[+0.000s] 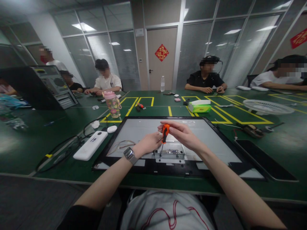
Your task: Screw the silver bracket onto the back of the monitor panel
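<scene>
A large flat display panel (134,127) with a black frame and silvery back lies in front of me on the green table. On its near middle sits a metal bracket with a small circuit board (171,152). An orange and black screwdriver (165,134) stands nearly upright, its tip down at the bracket's left part. My right hand (183,134) has its fingers closed around the upper handle. Beside the shaft is my left hand (150,142), fingers curled in; its fingertips are partly hidden behind the screwdriver. Thin wires (124,145) lie on the panel's left side.
To the left are a white power bank (91,145), black cables (59,153), a pink-lidded cup (111,103) and a computer case (48,86). A dark flat panel (266,159) lies right. Beyond are a tissue pack (199,106), a round white grille (268,106) and several seated people.
</scene>
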Demonstrator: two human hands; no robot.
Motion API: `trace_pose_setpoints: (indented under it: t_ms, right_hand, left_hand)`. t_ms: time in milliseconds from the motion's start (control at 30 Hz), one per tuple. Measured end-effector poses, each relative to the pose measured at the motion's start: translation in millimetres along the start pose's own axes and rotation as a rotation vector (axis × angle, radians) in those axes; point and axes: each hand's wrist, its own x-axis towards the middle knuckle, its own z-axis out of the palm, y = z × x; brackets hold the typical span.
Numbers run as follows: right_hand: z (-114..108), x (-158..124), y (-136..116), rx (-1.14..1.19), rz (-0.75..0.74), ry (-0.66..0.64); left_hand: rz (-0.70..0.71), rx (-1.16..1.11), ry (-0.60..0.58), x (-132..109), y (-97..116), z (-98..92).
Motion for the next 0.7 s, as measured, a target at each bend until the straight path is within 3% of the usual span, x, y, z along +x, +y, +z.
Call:
trace_pose_setpoints:
  t_ms: [200,333,533,700]
  right_hand:
    - [13,2,-6,-0.342,-0.199,0.207]
    - [18,-4,-11,-0.170,-0.106,0.064]
    - [11,-8,-3,-0.013,-0.098,0.139]
    - [3,-7,2,0.092,0.034,0.081]
  left_hand:
    - [-0.011,0.013,0.007,2,-5,6.0]
    - [0.017,0.000,0.048,1,-7,8.6]
    - [0.032,0.040,0.027,1,-5,5.7]
    - [0.017,0.044,0.022,2,-4,6.6]
